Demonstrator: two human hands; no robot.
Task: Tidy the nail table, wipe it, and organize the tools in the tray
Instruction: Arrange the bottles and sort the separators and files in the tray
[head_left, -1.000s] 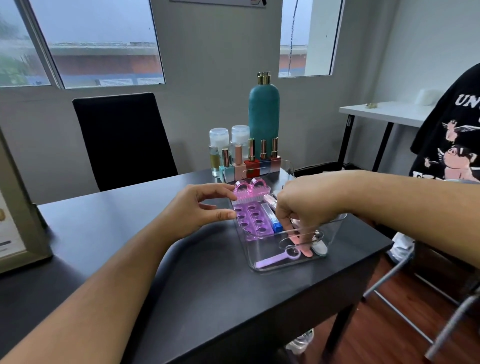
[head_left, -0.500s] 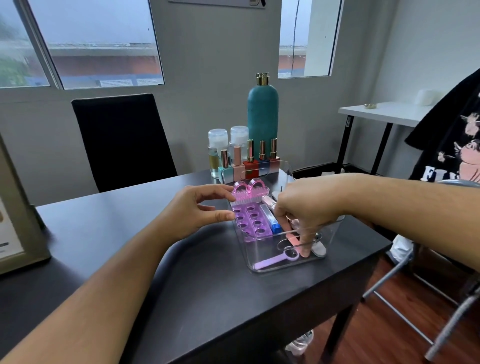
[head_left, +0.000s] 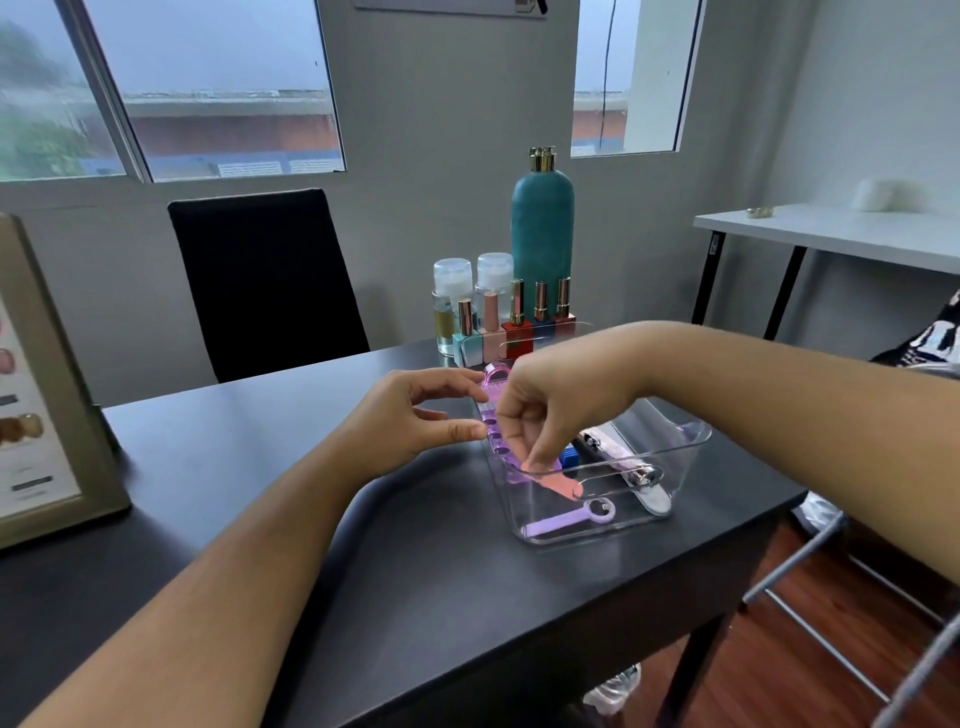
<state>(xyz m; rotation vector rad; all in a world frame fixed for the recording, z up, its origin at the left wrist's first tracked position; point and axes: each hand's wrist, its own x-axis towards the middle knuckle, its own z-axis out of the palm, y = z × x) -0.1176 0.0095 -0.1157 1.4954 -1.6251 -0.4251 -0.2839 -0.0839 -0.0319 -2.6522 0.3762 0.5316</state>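
Note:
A clear plastic tray (head_left: 688, 454) stands near the right end of the black table (head_left: 415, 582). Inside lie a purple toe separator (head_left: 497, 448), a purple brush (head_left: 492, 378), a blue block (head_left: 570, 457), metal scissors (head_left: 626, 474) and a lilac stick tool (head_left: 566, 520). My left hand (head_left: 410, 415) holds the tray's left rim between thumb and forefinger. Reaching down into the tray, my right hand (head_left: 561, 400) pinches a salmon-pink nail file (head_left: 560, 480) at its near end.
Behind the tray stand a row of nail polish bottles (head_left: 514, 332), two clear bottles (head_left: 453, 306) and a tall teal bottle (head_left: 543, 234). A framed chart (head_left: 36, 405) sits at the left. A black chair (head_left: 260, 280) faces me; a white side table (head_left: 831, 234) is at right.
My right hand has shifted left inside the tray, drawing the pink nail file toward the toe separator. My left hand stays on the rim.

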